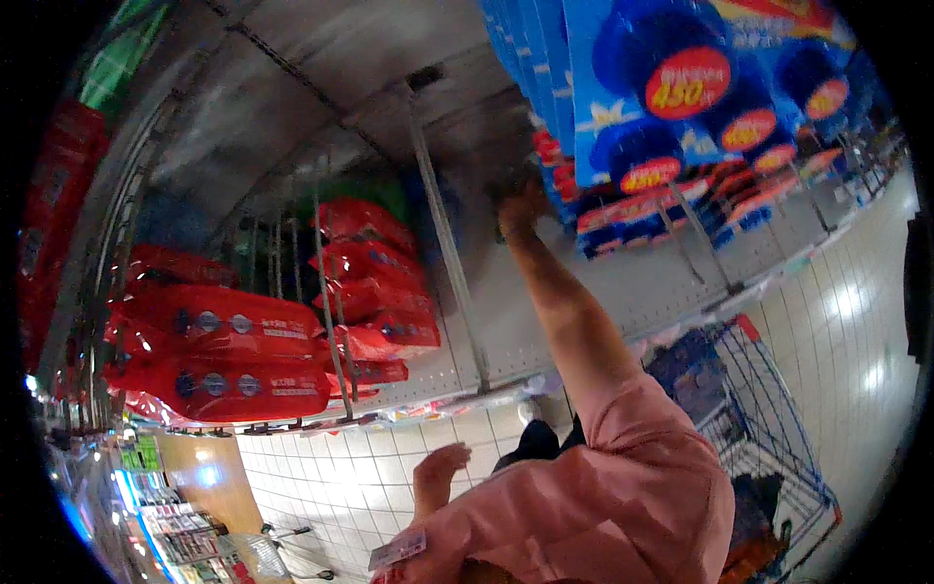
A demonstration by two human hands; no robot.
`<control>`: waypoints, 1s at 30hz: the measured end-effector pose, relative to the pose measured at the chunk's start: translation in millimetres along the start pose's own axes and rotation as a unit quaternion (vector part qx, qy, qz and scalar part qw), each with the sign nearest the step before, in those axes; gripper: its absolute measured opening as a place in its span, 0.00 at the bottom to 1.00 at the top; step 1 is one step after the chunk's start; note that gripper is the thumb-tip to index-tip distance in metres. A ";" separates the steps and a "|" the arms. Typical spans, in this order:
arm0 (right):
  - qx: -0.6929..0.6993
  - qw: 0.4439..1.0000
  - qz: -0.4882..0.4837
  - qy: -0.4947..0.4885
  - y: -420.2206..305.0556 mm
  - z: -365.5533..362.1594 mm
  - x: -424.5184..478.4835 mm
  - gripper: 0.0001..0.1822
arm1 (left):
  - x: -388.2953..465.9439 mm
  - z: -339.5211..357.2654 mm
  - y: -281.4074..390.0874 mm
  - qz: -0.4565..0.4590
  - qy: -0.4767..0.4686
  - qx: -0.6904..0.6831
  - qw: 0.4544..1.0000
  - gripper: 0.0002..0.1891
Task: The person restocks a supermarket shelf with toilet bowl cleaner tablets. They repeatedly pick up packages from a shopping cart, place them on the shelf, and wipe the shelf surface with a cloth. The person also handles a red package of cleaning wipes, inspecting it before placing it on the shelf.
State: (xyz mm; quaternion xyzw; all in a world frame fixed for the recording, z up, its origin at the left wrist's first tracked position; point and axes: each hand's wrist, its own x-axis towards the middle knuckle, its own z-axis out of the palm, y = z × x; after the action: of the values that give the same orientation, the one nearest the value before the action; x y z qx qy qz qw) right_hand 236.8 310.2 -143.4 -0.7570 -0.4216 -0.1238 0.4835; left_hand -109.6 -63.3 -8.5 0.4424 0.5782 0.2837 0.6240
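Deep inside a metal store shelf (511, 299), my right hand (524, 208) reaches in beside a row of blue packages (620, 139) with red ovals. Shadow and blur cover its fingers, so whether it holds anything cannot be told. My left hand (441, 467) hangs low over the tiled floor with its fingers slightly bent and nothing seen in it. Stacks of red plastic packs (219, 350) lie on the shelf at the left, and another red stack (376, 277) stands nearer the middle, behind thin metal dividers.
A wire shopping cart (773, 409) with dark goods in it stands at the right, close to the shelf edge. A metal divider bar (445, 233) crosses the shelf left of my right arm. Farther off at lower left are display racks (182, 525) and another cart (266, 555).
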 end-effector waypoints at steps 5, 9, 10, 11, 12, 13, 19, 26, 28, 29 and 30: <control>-0.078 0.966 -0.189 -0.161 -18.8 -66.3 -99.6 0.14 | 16.5 1.3 6.8 -0.009 -0.054 0.027 0.998 0.13; -0.011 0.949 -0.219 -0.228 -14.5 -185.9 -157.7 0.12 | 27.7 13.0 19.1 0.076 -0.147 0.111 0.980 0.12; -0.016 0.955 -0.201 -0.218 1.1 -201.8 -164.6 0.12 | 32.5 11.5 19.0 0.061 -0.163 0.115 0.978 0.12; -0.020 0.960 -0.184 -0.210 18.6 -217.8 -171.6 0.12 | 36.9 9.9 15.5 0.051 -0.171 0.112 0.978 0.12; -0.024 0.965 -0.166 -0.199 34.4 -234.8 -177.4 0.12 | 42.0 7.7 11.1 0.041 -0.180 0.110 0.977 0.12; -0.071 0.963 -0.147 -0.214 46.8 -251.7 -170.5 0.13 | 43.4 5.6 8.5 0.030 -0.184 0.109 0.976 0.12; -0.270 0.943 -0.049 -0.188 137.9 -305.2 -99.1 0.16 | 41.0 -12.4 -2.1 0.020 -0.229 0.126 0.965 0.12; -0.291 0.946 0.073 -0.121 213.7 -326.3 -53.3 0.20 | 32.7 -48.0 -27.3 -0.008 -0.242 0.050 0.969 0.12; -0.312 0.943 0.052 -0.105 215.6 -326.3 -53.5 0.24 | 23.1 -43.0 -18.7 0.062 -0.263 0.091 0.959 0.11; -0.308 0.948 0.046 -0.071 212.3 -327.2 -60.6 0.26 | 20.8 -39.2 -14.7 0.098 -0.274 0.111 0.950 0.11; -0.304 0.951 0.038 -0.038 191.2 -327.2 -68.5 0.27 | 27.9 -41.2 -18.8 0.073 -0.249 0.215 0.942 0.11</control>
State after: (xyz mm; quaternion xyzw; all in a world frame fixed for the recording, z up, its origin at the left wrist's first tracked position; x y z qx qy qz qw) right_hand 411.8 -32.9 -140.1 -0.8877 -0.3530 -0.1987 0.2188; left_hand -147.9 -38.3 -35.7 0.6632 0.4178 0.0783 0.6160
